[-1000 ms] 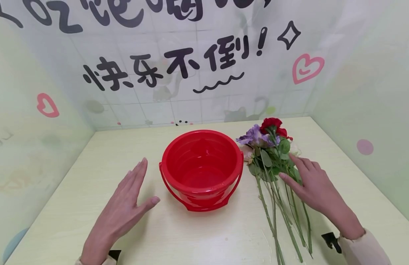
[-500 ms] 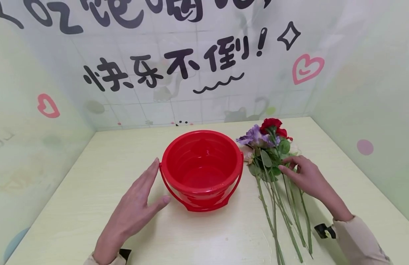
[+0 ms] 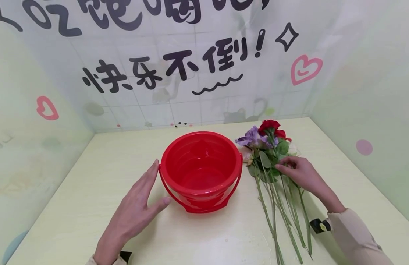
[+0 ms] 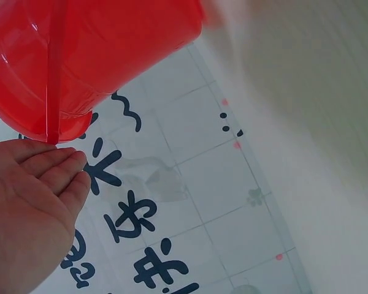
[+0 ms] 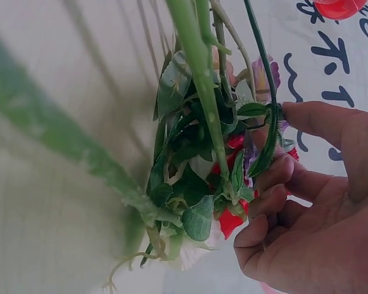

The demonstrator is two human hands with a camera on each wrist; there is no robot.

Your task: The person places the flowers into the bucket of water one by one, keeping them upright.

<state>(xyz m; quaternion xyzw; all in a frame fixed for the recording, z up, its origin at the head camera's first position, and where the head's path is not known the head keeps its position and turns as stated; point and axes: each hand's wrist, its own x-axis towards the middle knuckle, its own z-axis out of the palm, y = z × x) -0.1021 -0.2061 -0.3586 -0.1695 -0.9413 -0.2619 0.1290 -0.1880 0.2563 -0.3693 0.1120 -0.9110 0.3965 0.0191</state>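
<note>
A red plastic bucket (image 3: 201, 200) stands upright on the table, its handle (image 3: 173, 193) hanging down in front. My left hand (image 3: 131, 209) has straight fingers, with the fingertips at the bucket's left rim beside the handle joint; the left wrist view shows the fingertips (image 4: 73, 159) against the rim. To the bucket's right lies a bunch of flowers with red (image 3: 270, 127), purple (image 3: 252, 138) and pale blooms. My right hand (image 3: 305, 175) pinches a thin dark green flower stem (image 5: 271, 79) among the leaves between thumb and curled fingers. The stem's bloom cannot be told apart.
The long green stems (image 3: 277, 221) run toward the table's front edge. A pale wood table (image 3: 125, 151) is enclosed by a back wall (image 3: 145, 106) with black lettering and side walls.
My left hand has moved right to the bucket's rim. The right hand has closed its fingers on a stem and shifted slightly left. The bucket and flowers stay in place.
</note>
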